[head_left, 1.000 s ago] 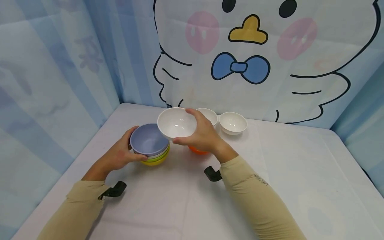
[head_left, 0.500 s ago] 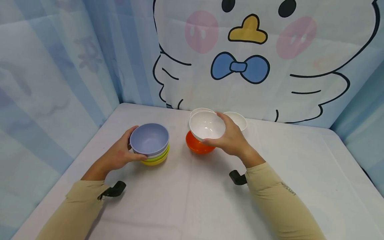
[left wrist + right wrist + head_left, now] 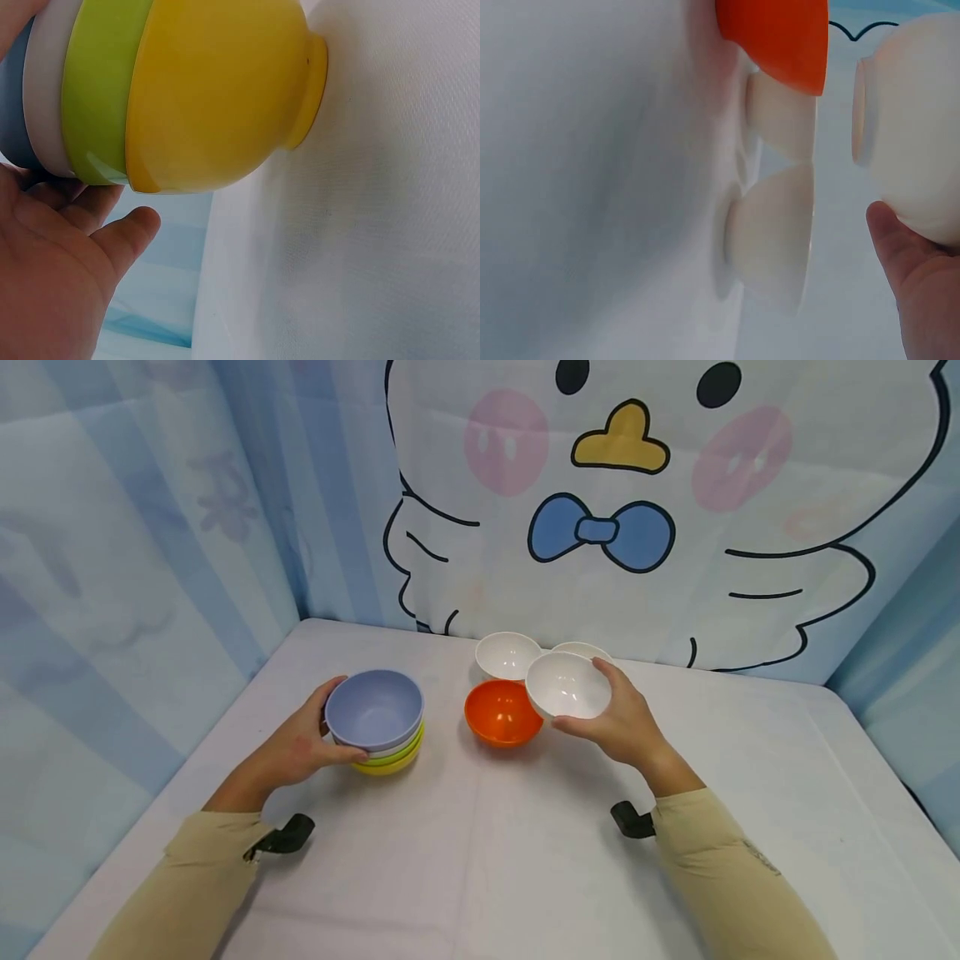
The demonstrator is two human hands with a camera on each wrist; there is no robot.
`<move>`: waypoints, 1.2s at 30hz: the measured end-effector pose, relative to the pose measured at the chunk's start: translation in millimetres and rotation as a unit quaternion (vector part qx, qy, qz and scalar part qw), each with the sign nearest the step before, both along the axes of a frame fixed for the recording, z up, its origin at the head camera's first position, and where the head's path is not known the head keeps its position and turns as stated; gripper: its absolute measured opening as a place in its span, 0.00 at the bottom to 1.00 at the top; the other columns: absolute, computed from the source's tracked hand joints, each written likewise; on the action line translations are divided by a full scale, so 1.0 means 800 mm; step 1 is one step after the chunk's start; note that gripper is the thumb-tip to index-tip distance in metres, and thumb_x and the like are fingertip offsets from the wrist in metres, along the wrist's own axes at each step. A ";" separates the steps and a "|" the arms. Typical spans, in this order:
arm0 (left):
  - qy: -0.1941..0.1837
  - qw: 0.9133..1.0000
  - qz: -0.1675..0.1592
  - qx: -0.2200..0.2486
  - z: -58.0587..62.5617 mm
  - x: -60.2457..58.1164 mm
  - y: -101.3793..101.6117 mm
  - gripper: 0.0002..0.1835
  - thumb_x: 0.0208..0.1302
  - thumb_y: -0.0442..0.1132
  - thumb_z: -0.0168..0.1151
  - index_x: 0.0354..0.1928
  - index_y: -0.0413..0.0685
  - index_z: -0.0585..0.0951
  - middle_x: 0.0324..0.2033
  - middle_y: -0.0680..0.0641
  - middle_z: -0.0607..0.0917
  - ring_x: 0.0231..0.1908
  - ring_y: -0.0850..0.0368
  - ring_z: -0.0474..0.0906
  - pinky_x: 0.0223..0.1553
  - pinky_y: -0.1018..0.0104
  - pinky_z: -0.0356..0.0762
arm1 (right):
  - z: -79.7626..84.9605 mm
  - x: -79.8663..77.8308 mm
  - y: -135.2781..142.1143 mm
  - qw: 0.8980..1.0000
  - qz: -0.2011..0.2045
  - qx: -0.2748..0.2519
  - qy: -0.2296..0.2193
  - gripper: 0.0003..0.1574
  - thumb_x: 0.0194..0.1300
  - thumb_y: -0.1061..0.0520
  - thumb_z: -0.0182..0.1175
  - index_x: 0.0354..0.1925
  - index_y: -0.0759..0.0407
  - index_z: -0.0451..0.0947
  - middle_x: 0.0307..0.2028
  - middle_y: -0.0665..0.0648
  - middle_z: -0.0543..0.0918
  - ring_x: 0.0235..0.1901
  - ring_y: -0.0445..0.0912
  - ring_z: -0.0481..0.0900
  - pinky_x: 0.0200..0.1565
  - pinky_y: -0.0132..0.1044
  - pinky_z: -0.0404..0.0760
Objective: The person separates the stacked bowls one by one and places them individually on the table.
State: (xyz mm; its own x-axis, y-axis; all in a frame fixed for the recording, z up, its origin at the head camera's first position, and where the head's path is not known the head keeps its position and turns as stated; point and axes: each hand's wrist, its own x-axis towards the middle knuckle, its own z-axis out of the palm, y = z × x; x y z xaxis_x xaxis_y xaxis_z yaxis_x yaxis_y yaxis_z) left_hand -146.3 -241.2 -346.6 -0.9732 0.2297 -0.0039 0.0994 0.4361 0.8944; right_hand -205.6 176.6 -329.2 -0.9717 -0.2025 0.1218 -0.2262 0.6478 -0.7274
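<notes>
On the left side of the head view, my left hand grips a stack of nested bowls by its side. A periwinkle bowl is on top, with a white, a lime green and a yellow bowl beneath it. My right hand pinches a white bowl at its rim, thumb on the near side. The right wrist view shows that held bowl raised off the table. An orange bowl stands upright just to its left.
Two more white bowls stand at the back of the table: one behind the orange bowl, the other partly hidden behind the held bowl. The white-covered table ends at a curtain with a cartoon print.
My right hand has carried the white bowl rightward, away from the stack and past the orange bowl, which is now uncovered. The left hand and its stack have stayed in place.
</notes>
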 end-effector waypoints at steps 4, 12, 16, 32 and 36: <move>-0.002 1.000 0.001 -0.001 0.000 0.000 0.000 0.62 0.54 0.36 0.78 0.78 0.36 0.40 0.73 0.31 0.53 0.71 0.30 0.52 0.67 0.33 0.56 | -0.008 0.001 0.014 1.000 -0.018 0.020 -0.005 0.69 0.52 0.40 0.76 0.76 0.65 0.50 0.72 0.69 0.59 0.64 0.65 0.64 0.59 0.64 0.72; 0.001 1.000 0.001 -0.003 -0.001 0.000 0.000 0.62 0.54 0.36 0.77 0.78 0.36 0.40 0.73 0.31 0.53 0.71 0.30 0.52 0.66 0.33 0.56 | -0.024 0.004 0.038 0.999 -0.028 0.036 -0.021 0.69 0.51 0.37 0.76 0.75 0.67 0.51 0.72 0.70 0.59 0.65 0.65 0.62 0.64 0.65 0.64; 0.000 1.000 0.001 -0.003 0.000 0.001 0.000 0.62 0.55 0.36 0.77 0.78 0.36 0.40 0.73 0.31 0.53 0.71 0.30 0.52 0.67 0.33 0.56 | -0.030 0.006 0.042 0.998 -0.028 0.036 -0.030 0.70 0.50 0.37 0.76 0.75 0.69 0.51 0.71 0.71 0.59 0.66 0.65 0.61 0.64 0.64 0.63; 0.000 1.000 0.000 0.004 -0.001 0.000 0.000 0.62 0.54 0.35 0.77 0.78 0.36 0.40 0.73 0.31 0.53 0.71 0.29 0.52 0.67 0.33 0.56 | -0.045 0.008 0.045 0.996 -0.034 0.049 -0.067 0.71 0.49 0.37 0.76 0.73 0.71 0.51 0.71 0.73 0.59 0.66 0.66 0.61 0.65 0.65 0.62; 0.007 1.000 -0.005 0.004 -0.001 0.000 -0.001 0.61 0.55 0.35 0.77 0.77 0.35 0.41 0.72 0.31 0.54 0.70 0.30 0.53 0.67 0.34 0.56 | -0.049 0.005 0.046 0.995 -0.030 0.049 -0.076 0.72 0.49 0.36 0.77 0.74 0.71 0.50 0.71 0.73 0.58 0.67 0.65 0.60 0.66 0.64 0.61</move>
State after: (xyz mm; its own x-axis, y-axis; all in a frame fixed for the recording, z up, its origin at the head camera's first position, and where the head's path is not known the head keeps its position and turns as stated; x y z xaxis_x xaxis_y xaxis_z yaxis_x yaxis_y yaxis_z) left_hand -146.3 -241.9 -347.4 -0.9707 0.2399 0.0115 0.1161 0.4269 0.8968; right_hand -201.3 213.3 -368.4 -0.9879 -0.1480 -0.0460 -0.0771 0.7263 -0.6830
